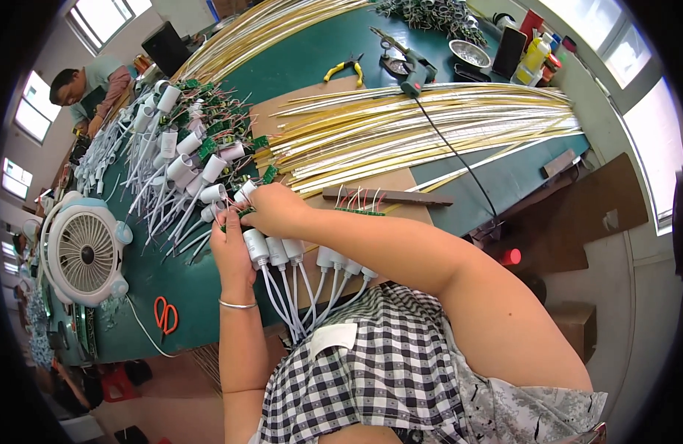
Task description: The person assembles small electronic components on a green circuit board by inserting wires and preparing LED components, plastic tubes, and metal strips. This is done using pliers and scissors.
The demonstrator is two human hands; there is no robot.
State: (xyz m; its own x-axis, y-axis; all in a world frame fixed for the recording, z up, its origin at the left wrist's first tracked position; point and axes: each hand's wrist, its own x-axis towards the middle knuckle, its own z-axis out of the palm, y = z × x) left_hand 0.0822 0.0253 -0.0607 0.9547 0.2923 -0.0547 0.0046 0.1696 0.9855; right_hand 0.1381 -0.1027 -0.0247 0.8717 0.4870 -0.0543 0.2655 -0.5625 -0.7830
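Note:
My left hand [234, 244], a metal bangle on its wrist, is closed with its thumb up on a small green circuit board [224, 228] with thin wires, mostly hidden by the fingers. Right beside it, the fingers of my right hand [277, 209] are closed over the same wired parts; what they pinch is largely covered. A white cylindrical housing [245, 192] shows by the right fingertips. Close below the hands, several white cylindrical housings [256, 246] lie in a row, their white cables [290, 307] running toward my checked apron [371, 362].
A heap of cabled white housings [182, 170] with green boards covers the left. A fan [86, 251] and orange-handled scissors [165, 314] are nearer. Beyond lie yellow-white strips [401, 133], pliers [344, 69], a soldering tool [419, 74] and a dark bar [423, 198]. A person [93, 92] works far left.

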